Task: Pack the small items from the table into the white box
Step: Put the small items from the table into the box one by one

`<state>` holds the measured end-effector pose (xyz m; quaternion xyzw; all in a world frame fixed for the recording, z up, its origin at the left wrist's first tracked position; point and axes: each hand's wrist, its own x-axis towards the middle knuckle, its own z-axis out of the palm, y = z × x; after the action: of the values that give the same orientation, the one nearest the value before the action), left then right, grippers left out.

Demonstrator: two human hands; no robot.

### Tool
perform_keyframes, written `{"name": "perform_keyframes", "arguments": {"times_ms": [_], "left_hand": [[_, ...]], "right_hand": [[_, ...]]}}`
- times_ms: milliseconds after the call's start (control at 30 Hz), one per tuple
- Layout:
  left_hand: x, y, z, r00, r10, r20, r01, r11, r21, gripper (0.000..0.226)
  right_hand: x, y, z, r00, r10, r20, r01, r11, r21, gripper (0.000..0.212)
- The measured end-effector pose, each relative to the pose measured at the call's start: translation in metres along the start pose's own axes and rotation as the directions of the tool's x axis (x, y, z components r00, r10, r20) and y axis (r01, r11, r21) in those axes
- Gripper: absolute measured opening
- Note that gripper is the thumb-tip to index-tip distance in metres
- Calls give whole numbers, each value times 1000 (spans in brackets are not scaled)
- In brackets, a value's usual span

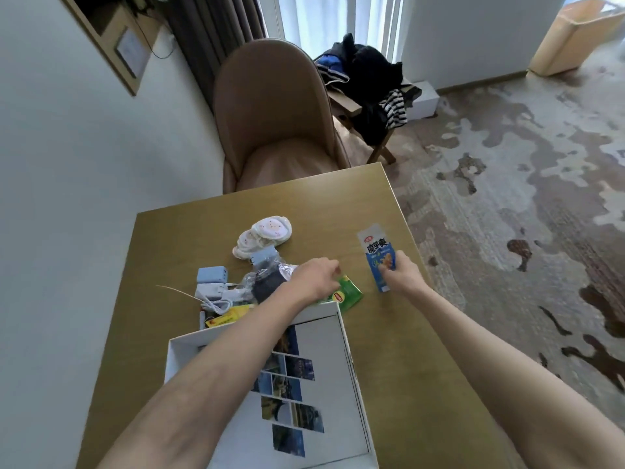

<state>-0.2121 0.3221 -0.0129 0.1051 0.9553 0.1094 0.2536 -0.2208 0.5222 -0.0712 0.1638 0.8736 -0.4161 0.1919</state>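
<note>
The white box [351, 350] stands open at the near edge of the wooden table [189, 231], with photo prints lining its inside. My left hand [314, 279] reaches over the box and closes on a green tea packet [350, 294] lying just beyond the far rim. My right hand [400, 274] grips the lower end of a blue and white snack packet [377, 252] to the right. Left of the green packet lie a clear bag with a dark item [267, 282], blue and white chargers [211, 282], a white cable [216, 304] and a yellow packet [226, 316].
White round pads [267, 233] are stacked mid-table. A tan chair [274, 120] is pushed against the far table edge. A wooden stool piled with dark clothes [368, 82] stands behind it. Patterned carpet [507, 198] lies to the right of the table.
</note>
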Motion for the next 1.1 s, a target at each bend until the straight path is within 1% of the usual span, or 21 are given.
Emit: {"name": "perform_keyframes", "arguments": {"times_ms": [100,167,300,367,400,467,533,600,633,700,733,800,833,967,1033,1100], "left_hand": [[22,15,15,996,24,89,-41,981,191,53],[33,19,21,992,-4,125,-29,964,263,62],[47,23,28,990,-59,126,15,947,320,70],[54,23,29,986,-80,147,32,951,307,67],[56,22,29,982,-93,165,43,959,281,63],[57,20,30,975,-118,186,83,980,183,48],[53,17,30,977,-132,169,125,991,50,34],[47,14,27,987,-113,116,125,987,-105,23],[42,14,24,993,-97,68,110,970,-216,19],[24,16,12,993,-85,-80,38,885,-463,13],[11,15,6,982,-93,-167,-15,833,-553,11],[-20,10,-7,945,-124,-303,-115,741,-662,10],[-38,4,-11,929,-144,-341,-148,700,-699,10],[-118,-37,-12,879,-276,-390,-201,527,-825,17],[-157,-59,-6,856,-346,-383,-195,472,-860,22],[-190,-79,5,859,-378,-344,-163,437,-885,26]], "right_hand": [[-19,18,-20,1000,-6,-26,7,997,77,21],[-31,28,-32,999,-25,-30,28,993,112,19],[-50,42,-45,996,-72,-44,78,985,153,16],[-56,45,-48,995,-95,-44,100,983,151,15],[-59,46,-48,994,-101,-50,108,983,148,14],[-64,48,-48,992,-106,-65,115,981,159,13],[-69,47,-46,992,-105,-72,117,976,183,13],[-74,42,-45,990,-120,-80,133,973,190,13],[-76,38,-44,987,-133,-92,149,968,202,14],[-84,24,-45,975,-171,-141,203,942,268,15],[-89,14,-45,967,-192,-167,236,922,307,15],[-102,-9,-45,949,-242,-200,302,881,365,16],[-109,-21,-44,942,-272,-198,330,863,384,15],[-147,-65,-26,902,-422,-85,421,821,387,4],[-168,-82,-8,877,-480,-4,448,814,369,10],[-187,-88,13,854,-509,107,448,824,346,8]]}}
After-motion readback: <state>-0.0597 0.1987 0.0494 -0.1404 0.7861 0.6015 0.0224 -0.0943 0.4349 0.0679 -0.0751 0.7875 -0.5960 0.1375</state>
